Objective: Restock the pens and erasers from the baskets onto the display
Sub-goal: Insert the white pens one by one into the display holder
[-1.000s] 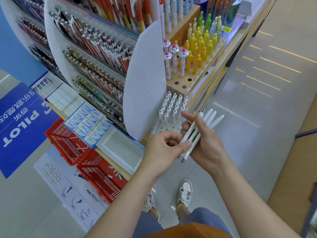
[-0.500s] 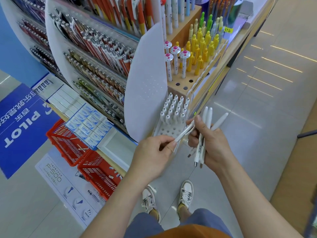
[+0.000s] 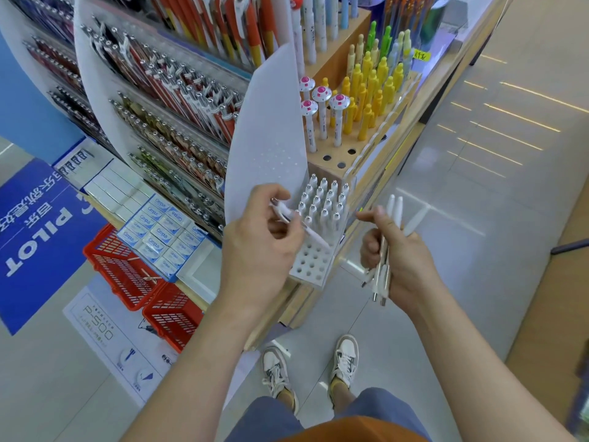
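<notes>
You have split one pen (image 3: 315,239) off from the bundle (image 3: 395,208). A second ago both hands met over it; now they are well apart. Your left hand (image 3: 255,250) pinches that single pen between thumb and fingertips. The pen lies tilted across the left side of the rack (image 3: 310,266), one end up by your fingers and the other over the rack's middle rows. I cannot tell whether it touches the rack.

Your right hand (image 3: 411,260) has drawn back past the rack's right edge. Its fingers are curled round the remaining white pens, which stand roughly upright in the fist.

The rack's back rows are full and its front rows show bare holes, so that pen is probably headed for one of them. It would have to be turned upright over a hole first. Several pens remain in the bundle, so this rack is only partly restocked.

The baskets (image 3: 121,266) sit on the floor below the shelf's front edge, left of you. The erasers (image 3: 159,232) lie boxed on the shelf just above them.
</notes>
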